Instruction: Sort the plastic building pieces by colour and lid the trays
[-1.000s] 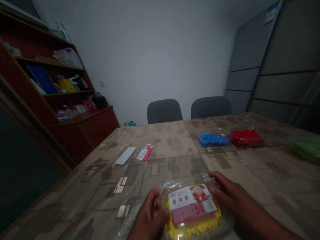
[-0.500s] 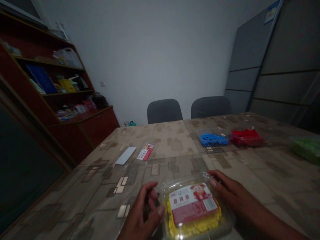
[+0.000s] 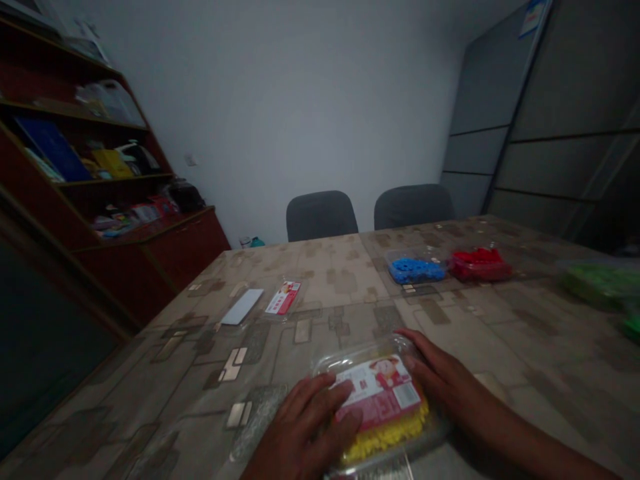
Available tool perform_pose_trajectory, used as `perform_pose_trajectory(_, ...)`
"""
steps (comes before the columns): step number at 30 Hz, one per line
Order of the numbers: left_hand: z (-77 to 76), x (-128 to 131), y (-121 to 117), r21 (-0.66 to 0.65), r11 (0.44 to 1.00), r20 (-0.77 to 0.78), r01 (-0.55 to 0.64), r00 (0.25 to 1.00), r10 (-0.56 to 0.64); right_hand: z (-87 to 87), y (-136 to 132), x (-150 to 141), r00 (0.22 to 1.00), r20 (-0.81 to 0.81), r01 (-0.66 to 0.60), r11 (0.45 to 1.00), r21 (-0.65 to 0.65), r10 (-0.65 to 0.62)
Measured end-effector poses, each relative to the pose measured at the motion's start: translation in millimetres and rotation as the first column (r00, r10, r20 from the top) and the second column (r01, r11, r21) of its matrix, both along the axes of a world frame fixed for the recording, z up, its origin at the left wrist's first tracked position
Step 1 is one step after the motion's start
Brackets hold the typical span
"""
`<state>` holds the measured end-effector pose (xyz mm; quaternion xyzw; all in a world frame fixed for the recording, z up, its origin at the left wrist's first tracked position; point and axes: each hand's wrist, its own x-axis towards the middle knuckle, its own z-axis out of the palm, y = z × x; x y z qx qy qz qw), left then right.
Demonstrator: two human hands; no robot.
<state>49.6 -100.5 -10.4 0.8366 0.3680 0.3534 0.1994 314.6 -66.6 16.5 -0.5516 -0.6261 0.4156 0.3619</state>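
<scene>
A clear plastic box (image 3: 385,423) of small yellow pieces lies in front of me, with a red and white label on its lid. My left hand (image 3: 305,427) grips the left side, its fingers bent over the lid and covering part of the label. Around the right side curls my right hand (image 3: 440,380), one finger reaching along the far right corner. Both thumbs are hard to make out. Below the box, at the bottom edge, a pale shiny strip is partly visible.
Farther back stand clear boxes with blue pieces (image 3: 417,269) and red pieces (image 3: 480,264). Green pieces (image 3: 600,283) sit at the far right. A white flat card (image 3: 243,307) and a labelled lid (image 3: 283,298) lie to the left. Two grey chairs (image 3: 323,217) line the back.
My left hand has moved from beside the box onto its lid. The box and my right hand appear slightly further left and tilted, while the whole view has shifted a little.
</scene>
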Motion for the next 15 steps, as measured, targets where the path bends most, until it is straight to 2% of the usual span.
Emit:
perform_pose_trajectory(5,-4.3,1.4,-2.9,-0.05,0.998,0.111,-0.024,0.993,0.029,1.3,-7.1,3.6,0.999,-0.035,0.005,1.0,-0.009,-0.005)
perform_pose_trajectory(8,-9.0,3.0,-3.6,-0.043,0.999,0.125,-0.029,0.992,0.034,0.2,-7.8,2.0,0.997,-0.078,-0.023,1.0,-0.007,0.022)
perform_pose_trajectory(11,-11.6,4.9,-4.6,-0.064,0.997,0.162,-0.039,0.986,0.049,-1.7,-6.0,-1.5,0.989,-0.149,0.002,1.0,0.003,-0.002)
perform_pose_trajectory(15,-5.8,4.8,-5.5,-0.049,0.998,0.122,-0.029,0.992,0.035,-3.3,-4.5,-4.6,0.978,-0.203,0.048,0.999,-0.024,-0.052)
